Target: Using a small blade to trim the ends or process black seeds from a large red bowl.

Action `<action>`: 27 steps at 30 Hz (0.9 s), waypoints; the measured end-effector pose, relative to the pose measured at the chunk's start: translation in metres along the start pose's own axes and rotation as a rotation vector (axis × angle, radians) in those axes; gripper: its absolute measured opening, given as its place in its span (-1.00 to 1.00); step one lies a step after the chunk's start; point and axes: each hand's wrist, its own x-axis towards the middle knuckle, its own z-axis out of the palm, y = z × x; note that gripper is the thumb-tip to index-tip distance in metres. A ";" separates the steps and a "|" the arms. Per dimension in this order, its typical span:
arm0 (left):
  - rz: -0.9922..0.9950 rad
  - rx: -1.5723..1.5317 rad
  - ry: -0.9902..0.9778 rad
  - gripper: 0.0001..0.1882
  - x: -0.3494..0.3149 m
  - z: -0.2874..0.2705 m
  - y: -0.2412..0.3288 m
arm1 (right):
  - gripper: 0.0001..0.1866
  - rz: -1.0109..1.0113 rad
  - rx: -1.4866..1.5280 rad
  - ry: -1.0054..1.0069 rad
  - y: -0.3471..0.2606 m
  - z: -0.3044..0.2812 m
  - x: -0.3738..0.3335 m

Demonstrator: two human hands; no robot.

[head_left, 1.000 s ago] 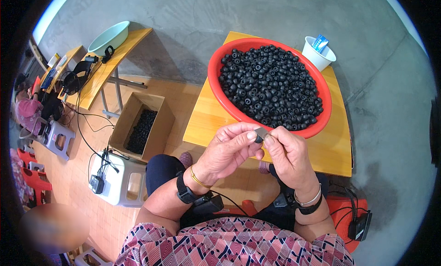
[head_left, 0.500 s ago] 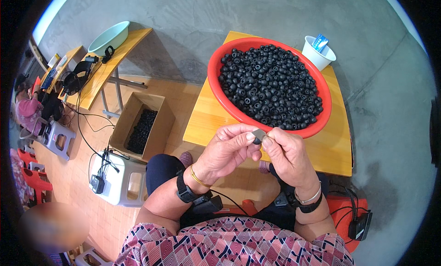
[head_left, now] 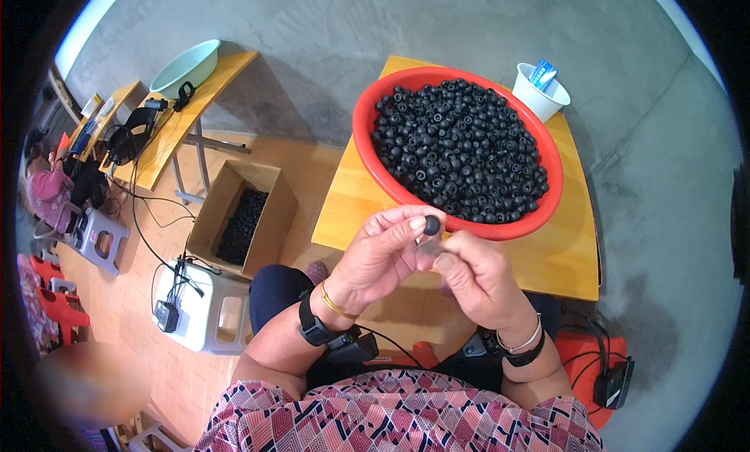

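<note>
Just in front of the large red basin (head_left: 363,151), my left hand (head_left: 379,253) pinches a small round black piece (head_left: 431,225) between thumb and fingertips. My right hand (head_left: 478,276) is closed beside it, its thumb pressed on the curled fingers. A thin flat grey piece (head_left: 429,247) shows faintly between the hands, smeared by motion; it seems to be in my right fingers. Heaped in the basin are many black pieces (head_left: 457,151) of the same sort, several with a hole showing.
The basin stands on a yellow wooden table (head_left: 344,217). A white bucket (head_left: 539,96) with a blue packet is at its far right. On my left are a cardboard box (head_left: 273,210) of black pieces, a white stool (head_left: 207,307) with cables, and a table (head_left: 195,100) bearing a green basin.
My right hand has drawn slightly down and right, and the flat grey piece has swung down off the black piece. The round black piece now shows whole in my left fingertips.
</note>
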 end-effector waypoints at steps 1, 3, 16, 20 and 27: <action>0.001 -0.036 -0.032 -0.77 0.000 0.000 0.001 | -0.90 -0.007 0.018 0.081 0.001 0.000 0.000; -0.007 -0.025 -0.045 -0.76 0.000 0.001 0.000 | -0.86 -0.069 -0.075 0.212 0.001 -0.003 0.000; 0.055 0.041 -0.065 -0.76 -0.004 0.004 -0.007 | -0.80 -0.268 -0.222 0.309 0.009 0.004 0.004; 0.069 0.037 -0.031 -0.77 -0.005 0.003 -0.012 | -0.79 -0.325 -0.299 0.325 0.014 0.007 0.002; 0.100 0.003 0.045 -0.77 -0.005 0.004 -0.016 | -0.73 -0.391 -0.423 0.367 0.020 0.011 0.001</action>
